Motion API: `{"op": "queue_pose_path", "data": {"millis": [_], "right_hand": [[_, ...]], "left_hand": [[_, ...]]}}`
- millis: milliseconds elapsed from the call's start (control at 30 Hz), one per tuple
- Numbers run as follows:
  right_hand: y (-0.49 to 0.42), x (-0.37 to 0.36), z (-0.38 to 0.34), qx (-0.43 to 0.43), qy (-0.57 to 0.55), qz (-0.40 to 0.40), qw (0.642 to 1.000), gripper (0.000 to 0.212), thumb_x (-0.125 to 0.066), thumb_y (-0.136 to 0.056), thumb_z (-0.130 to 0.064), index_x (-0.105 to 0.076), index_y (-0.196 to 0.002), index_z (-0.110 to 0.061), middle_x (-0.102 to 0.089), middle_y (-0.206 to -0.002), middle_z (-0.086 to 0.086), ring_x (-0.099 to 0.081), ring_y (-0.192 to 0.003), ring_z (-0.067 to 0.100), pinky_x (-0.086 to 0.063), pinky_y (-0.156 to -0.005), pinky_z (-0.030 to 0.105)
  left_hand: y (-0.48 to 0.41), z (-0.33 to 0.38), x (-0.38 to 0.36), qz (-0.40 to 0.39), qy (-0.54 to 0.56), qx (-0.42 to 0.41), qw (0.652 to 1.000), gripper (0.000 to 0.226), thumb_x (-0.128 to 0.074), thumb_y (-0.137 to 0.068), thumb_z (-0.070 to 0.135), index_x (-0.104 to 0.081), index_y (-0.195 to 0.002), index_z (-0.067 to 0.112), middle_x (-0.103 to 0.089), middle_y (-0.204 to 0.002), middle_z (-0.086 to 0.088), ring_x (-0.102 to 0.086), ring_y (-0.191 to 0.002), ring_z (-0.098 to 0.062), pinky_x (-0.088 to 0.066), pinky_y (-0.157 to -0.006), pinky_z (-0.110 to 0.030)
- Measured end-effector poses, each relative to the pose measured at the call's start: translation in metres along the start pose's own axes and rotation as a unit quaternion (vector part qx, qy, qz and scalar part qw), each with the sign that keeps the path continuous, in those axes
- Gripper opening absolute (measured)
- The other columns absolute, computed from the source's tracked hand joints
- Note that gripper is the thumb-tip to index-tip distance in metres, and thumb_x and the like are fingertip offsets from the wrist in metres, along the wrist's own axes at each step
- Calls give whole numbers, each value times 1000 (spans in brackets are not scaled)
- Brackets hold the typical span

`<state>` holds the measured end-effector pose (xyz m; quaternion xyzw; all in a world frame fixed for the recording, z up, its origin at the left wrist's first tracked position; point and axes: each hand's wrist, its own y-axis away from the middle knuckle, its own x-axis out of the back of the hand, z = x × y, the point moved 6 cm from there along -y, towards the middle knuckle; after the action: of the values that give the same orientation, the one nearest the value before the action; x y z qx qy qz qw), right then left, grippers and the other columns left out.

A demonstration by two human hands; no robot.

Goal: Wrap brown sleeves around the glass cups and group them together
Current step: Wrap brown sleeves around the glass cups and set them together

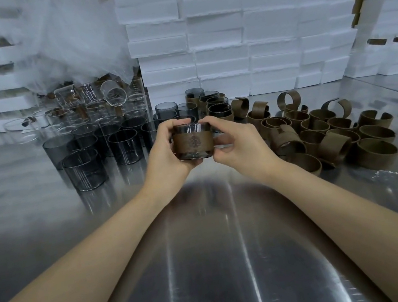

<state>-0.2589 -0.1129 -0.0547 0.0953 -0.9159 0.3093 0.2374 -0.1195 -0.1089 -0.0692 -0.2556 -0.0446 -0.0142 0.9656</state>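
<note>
Steel table [210, 254] bears bare cups [123, 147], loose sleeves [321, 135]; left hand [164, 154] and right hand [241, 141] fingers [180, 122] grip sleeved cup [192, 141].

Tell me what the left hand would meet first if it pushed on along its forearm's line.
Beyond the sleeved cup that the left hand grips, probably the group of sleeved cups just behind it, though depth is unclear.

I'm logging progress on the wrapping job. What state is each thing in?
Held cup: upright, brown sleeve around it, in both hands.
Left hand: grips the cup.
Right hand: grips the cup.
Bare grey cups: unwrapped, upright, left.
Sleeved cups: wrapped, grouped at the back.
Loose sleeves: unused, piled right.
Clear cup: tipped on its side.
</note>
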Motion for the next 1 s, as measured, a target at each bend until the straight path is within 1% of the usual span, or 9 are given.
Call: {"op": "queue_pose_path", "data": {"millis": [100,267,433,500,600,667,767,867,1000], "right_hand": [[-1,0,5,-13,2,13,1000,62,-54,-78,16,-54,-132,-14,-64,-116,0,-68,-99,11,-54,-81,23],[0,-1,11,-37,-47,26,998,66,-57,-78,18,-51,-131,-20,-58,-124,-3,-64,-92,-11,-55,-83,27],[2,-7,11,-47,-113,-2,993,73,-59,-77,15,-46,-134,-28,-51,-134,-3,-64,-103,1,-56,-74,23],[4,-12,11,-42,-132,-31,990,72,-70,-79,5,-43,-135,-31,-49,-134,-8,-62,-110,7,-55,-81,22],[4,-16,16,-44,-95,-25,994,62,-78,-77,-8,-46,-126,-28,-55,-121,-14,-63,-107,11,-56,-86,26],[2,-17,19,-55,-47,-8,997,58,-80,-73,-11,-47,-117,-27,-56,-116,-8,-62,-105,14,-56,-87,30],[1,-16,23,-48,91,21,994,53,-81,-69,-17,-47,-110,-24,-50,-114,-7,-54,-100,11,-52,-87,37],[0,-7,25,-48,199,57,977,47,-79,-70,-14,-49,-105,-17,-44,-116,-4,-52,-94,16,-50,-76,42],[1,9,35,-103,245,81,961,41,-72,-76,-9,-49,-110,-13,-40,-126,2,-52,-102,25,-50,-78,42]], "left_hand": [[-1,-3,2,6,-10,2,1000,70,-77,-66,-19,-51,-110,30,-58,-115,4,-62,-86,7,-51,-66,-13],[-2,-6,4,13,-26,1,1000,74,-79,-64,-17,-51,-107,36,-59,-117,7,-64,-91,4,-53,-72,-17],[-3,-6,5,22,-27,6,999,72,-81,-63,-16,-50,-106,34,-59,-115,6,-65,-91,2,-52,-71,-15],[-3,-9,6,19,-37,11,999,70,-82,-64,-13,-50,-110,29,-58,-115,6,-64,-96,-2,-53,-75,-15],[-5,-14,5,4,-82,24,996,75,-79,-65,-15,-47,-125,17,-55,-124,-1,-60,-108,-12,-54,-89,-24],[-6,-18,3,-12,-111,35,993,79,-73,-67,-19,-45,-135,12,-47,-134,-3,-56,-115,-17,-50,-98,-29],[-7,-25,-1,-43,-120,65,990,80,-66,-76,-21,-38,-146,8,-38,-135,2,-49,-118,-11,-48,-89,-14],[-7,-29,-3,-60,-108,82,989,67,-58,-81,-23,-44,-141,5,-46,-132,-2,-54,-114,-12,-48,-77,-6],[-4,-30,-7,-86,-144,70,983,41,-60,-85,-15,-62,-118,9,-57,-124,-8,-65,-95,-10,-52,-82,-13]]}}
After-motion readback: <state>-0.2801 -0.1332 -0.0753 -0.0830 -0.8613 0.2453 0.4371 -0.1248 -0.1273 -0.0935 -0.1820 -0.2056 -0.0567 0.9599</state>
